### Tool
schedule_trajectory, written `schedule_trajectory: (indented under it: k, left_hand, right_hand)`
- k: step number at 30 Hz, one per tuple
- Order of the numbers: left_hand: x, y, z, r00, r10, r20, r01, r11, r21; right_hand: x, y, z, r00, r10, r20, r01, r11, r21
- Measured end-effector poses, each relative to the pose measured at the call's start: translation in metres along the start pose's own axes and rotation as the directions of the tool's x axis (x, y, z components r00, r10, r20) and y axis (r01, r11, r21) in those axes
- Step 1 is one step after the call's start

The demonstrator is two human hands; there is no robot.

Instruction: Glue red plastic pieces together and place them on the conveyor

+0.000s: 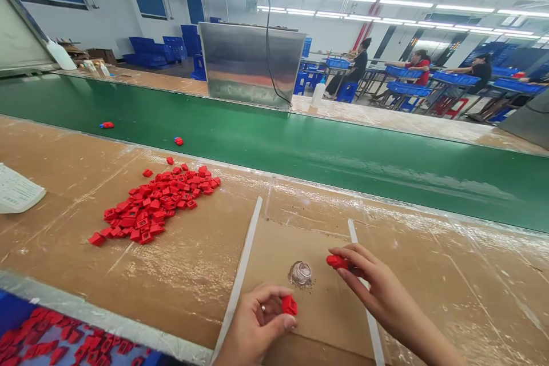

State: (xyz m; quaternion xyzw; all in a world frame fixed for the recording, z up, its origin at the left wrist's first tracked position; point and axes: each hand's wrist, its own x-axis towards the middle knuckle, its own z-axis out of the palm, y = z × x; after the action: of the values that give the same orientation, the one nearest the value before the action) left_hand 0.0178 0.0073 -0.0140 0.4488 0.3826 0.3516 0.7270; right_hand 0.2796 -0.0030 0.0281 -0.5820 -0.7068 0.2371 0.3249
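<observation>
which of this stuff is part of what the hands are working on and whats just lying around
In use: left hand holding a red plastic part; right hand pinching a red piece; small round glassy disc; cardboard sheet; pile of red parts.

Lying about: printed paper; white plastic bottle; steel panel; blue crates.

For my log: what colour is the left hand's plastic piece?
The plastic piece is red; head view.

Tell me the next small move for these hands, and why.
Probably bring the red piece in the right hand over to the red piece in the left hand: each hand pinches one, and they are held close together beside the round dish.
</observation>
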Motion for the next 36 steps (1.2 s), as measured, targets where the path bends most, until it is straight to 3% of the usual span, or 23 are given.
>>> schedule_trajectory:
  k: [3, 6, 11, 32, 36]
  left_hand:
    - [0.001, -0.007, 0.008, 0.999, -0.04, 0.027, 0.043, 0.991, -0.129]
    - [0.0, -0.007, 0.004, 0.998, -0.055, 0.042, 0.062, 0.984, -0.166]
    - [-0.003, -0.007, -0.003, 0.996, -0.029, -0.079, 0.013, 0.98, -0.199]
    - [-0.006, -0.002, 0.0, 1.0, -0.013, 0.018, 0.016, 0.983, -0.181]
    - [-0.006, -0.003, 0.0, 1.0, -0.004, -0.006, 0.003, 0.984, -0.176]
  right_hand:
    - [-0.002, -0.006, 0.007, 0.997, -0.071, -0.022, 0.067, 0.988, -0.136]
    - [0.0, -0.009, 0.013, 0.992, -0.124, -0.017, 0.118, 0.971, -0.21]
    - [0.002, -0.014, 0.019, 0.985, -0.17, -0.01, 0.16, 0.947, -0.279]
    - [0.006, -0.028, 0.016, 0.981, -0.15, 0.126, 0.184, 0.924, -0.335]
    - [0.006, -0.025, 0.018, 0.979, -0.163, 0.121, 0.195, 0.919, -0.342]
